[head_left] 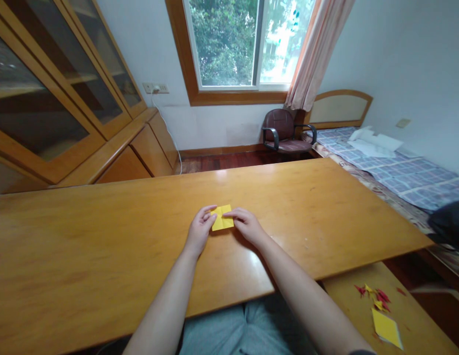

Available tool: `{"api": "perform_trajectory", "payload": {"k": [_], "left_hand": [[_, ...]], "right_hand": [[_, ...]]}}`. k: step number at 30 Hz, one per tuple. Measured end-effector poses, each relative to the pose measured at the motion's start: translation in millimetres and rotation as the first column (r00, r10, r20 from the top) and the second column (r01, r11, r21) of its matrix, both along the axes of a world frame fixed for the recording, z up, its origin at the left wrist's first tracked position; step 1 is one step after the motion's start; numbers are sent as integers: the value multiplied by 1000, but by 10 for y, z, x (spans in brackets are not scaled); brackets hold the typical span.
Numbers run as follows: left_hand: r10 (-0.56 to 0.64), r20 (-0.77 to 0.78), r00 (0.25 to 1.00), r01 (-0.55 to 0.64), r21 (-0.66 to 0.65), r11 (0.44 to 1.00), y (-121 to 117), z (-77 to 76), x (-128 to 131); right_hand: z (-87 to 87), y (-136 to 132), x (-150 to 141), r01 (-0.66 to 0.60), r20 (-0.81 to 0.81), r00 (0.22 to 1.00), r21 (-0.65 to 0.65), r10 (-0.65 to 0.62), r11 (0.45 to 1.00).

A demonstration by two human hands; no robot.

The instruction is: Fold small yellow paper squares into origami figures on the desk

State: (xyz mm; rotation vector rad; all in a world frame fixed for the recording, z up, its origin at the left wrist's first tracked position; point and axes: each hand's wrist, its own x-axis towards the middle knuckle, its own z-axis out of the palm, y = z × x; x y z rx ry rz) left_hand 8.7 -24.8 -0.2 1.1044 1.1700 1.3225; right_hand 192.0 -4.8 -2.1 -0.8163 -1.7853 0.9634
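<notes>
Paper [222, 223], yellow and creased, was held near the middle of the table [103, 246], between its far and near edges; a shadow showed just below it, though whether its underside touched the wood I could not tell. Left hand [198, 231]: thumb on top at the left edge, index finger by the far left corner, the 2 pinching the paper; right hand [247, 226]: index finger laid over the right part, pointing toward the middle, the other fingers curled at that edge; its thumb was hidden, so whether it pinched I could not tell.

The tabletop ran far to the left of the hands, and less far to the right, where its edge slanted beside the bed [414, 177]; the near edge passed under the forearms and the far edge lay well beyond the fingertips.

The paper looked nearly square, so a long axis was hard to name; it sat slightly turned, its far edge rising to the right, with creases crossing near its middle. Beyond the near edge, at lower right, a lower table [417, 330] bore red and yellow folded pieces [381, 297] and a yellow stack [386, 328].
</notes>
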Motion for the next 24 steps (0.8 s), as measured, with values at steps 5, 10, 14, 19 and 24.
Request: {"api": "perform_trajectory", "payload": {"k": [5, 10, 14, 19, 24], "left_hand": [[28, -81, 996, -24, 46, 999, 10, -25, -24], [30, -116, 993, -19, 98, 995, -8, -48, -56], [-38, -199, 979, 76, 186, 980, -39, 3, -23], [-21, -255, 967, 87, 254, 963, -34, 26, -2], [1, -287, 958, 83, 281, 956, -14, 4, -29]], "right_hand": [[-23, 11, -10, 47, -9, 999, -17, -47, 999], [-32, 25, -2, 74, -43, 996, -34, -75, 997], [-28, 33, 4, 91, -59, 994, -51, -94, 995], [-16, 25, -2, 71, -101, 992, -93, -80, 993], [-18, 21, -5, 73, -96, 992, -100, -83, 992]]}}
